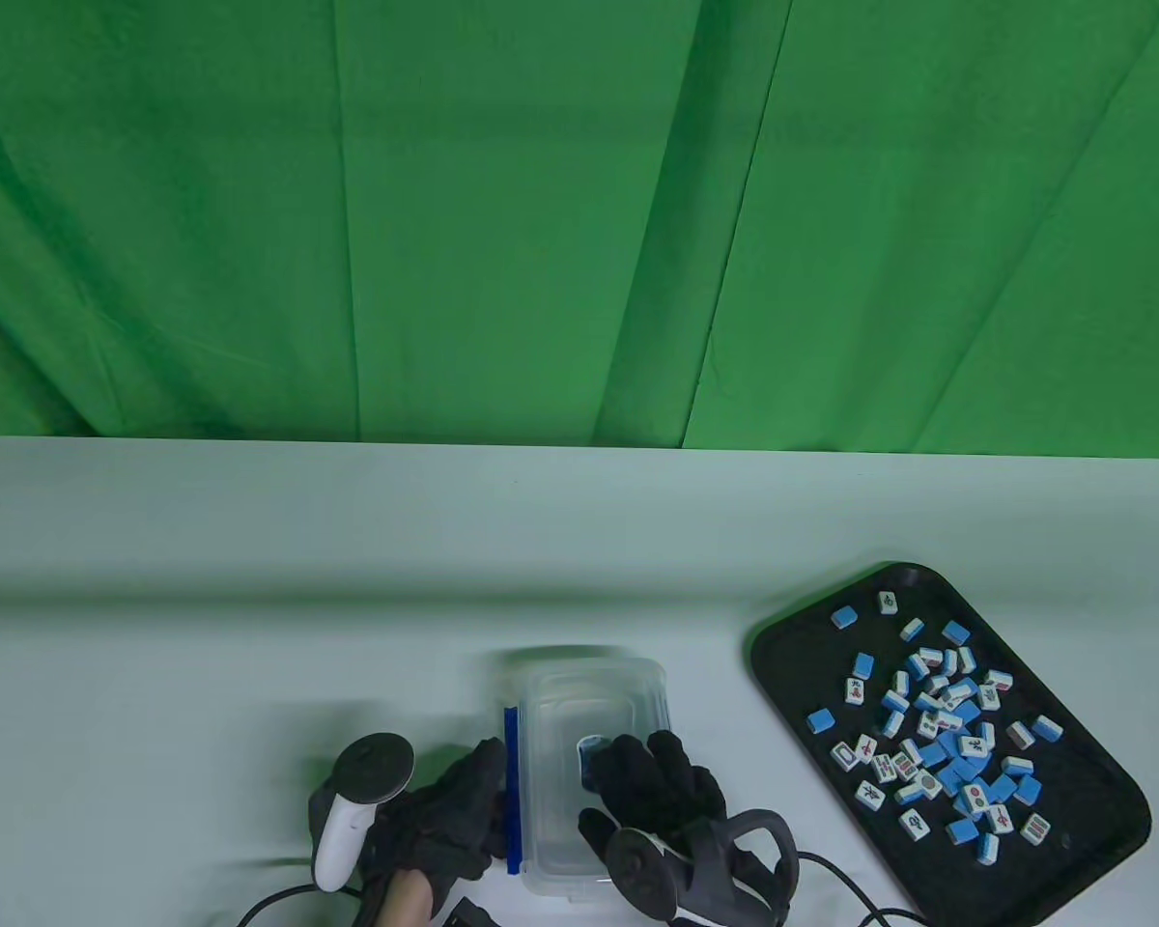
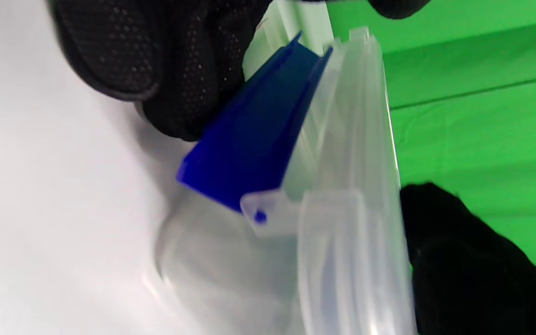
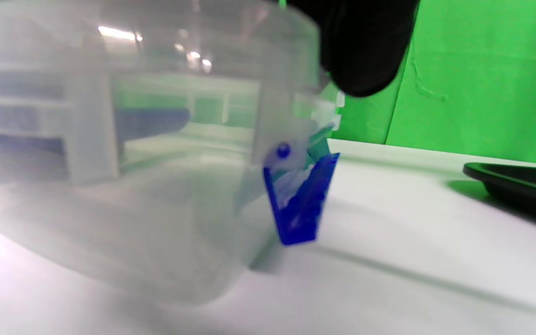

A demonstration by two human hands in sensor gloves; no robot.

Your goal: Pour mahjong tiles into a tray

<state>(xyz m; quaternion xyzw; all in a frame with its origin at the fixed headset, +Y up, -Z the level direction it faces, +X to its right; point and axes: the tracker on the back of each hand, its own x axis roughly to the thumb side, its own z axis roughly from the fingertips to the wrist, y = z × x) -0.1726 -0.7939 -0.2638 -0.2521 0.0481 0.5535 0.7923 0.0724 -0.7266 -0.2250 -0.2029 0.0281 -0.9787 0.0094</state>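
A clear plastic box (image 1: 579,715) with its lid on stands on the table near the front edge. My left hand (image 1: 444,811) grips its left side at the blue latch (image 1: 512,792); in the left wrist view my fingers (image 2: 156,70) press against that latch (image 2: 249,149). My right hand (image 1: 652,782) lies on the lid, with a fingertip (image 3: 365,46) over the box's edge above a second blue latch (image 3: 303,200) that hangs open. The box (image 3: 133,163) looks see-through, with no tiles showing inside. The black tray (image 1: 782,676) at the right holds several blue-and-white mahjong tiles (image 1: 937,734).
The table is white, with a green cloth behind it. The tray's rim (image 3: 519,184) shows at the right in the right wrist view. Cables (image 1: 850,888) run along the front edge by my right hand.
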